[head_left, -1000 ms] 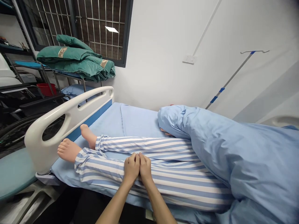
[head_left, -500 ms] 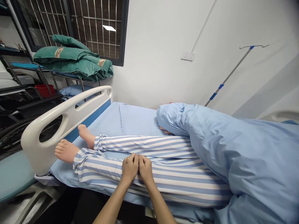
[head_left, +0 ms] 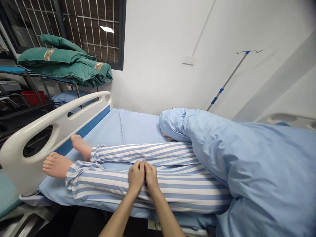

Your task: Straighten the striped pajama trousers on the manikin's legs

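Left hand (head_left: 136, 175) and right hand (head_left: 151, 174) lay side by side on the near leg of the striped pyjama trousers (head_left: 190, 189), around the knee – thumbs close together, backs upward, fingers bent down over the inner side of the leg. Whether the hidden fingertips gripped the cloth or only rested against it, I could not tell. Blue-and-white stripes ran lengthwise along both legs, which lay stretched out on the light blue sheet (head_left: 140, 126), gathered cuffs at the ankles. Beyond the cuffs were two bare feet: the near foot (head_left: 57, 165) with its toes pointing up and toward the footboard (head_left: 59, 131), the far foot (head_left: 81, 147) just behind it. A rumpled pale blue quilt (head_left: 259, 158) covered the upper legs and everything to the right of them. Against the wall behind the bed leaned the line of an IV pole (head_left: 228, 80), its hooks at the top – and left of it sat a white socket plate (head_left: 188, 60). Past the footboard, folded green quilts (head_left: 61, 65) were piled below the barred window (head_left: 91, 33), near a red bucket (head_left: 34, 98).
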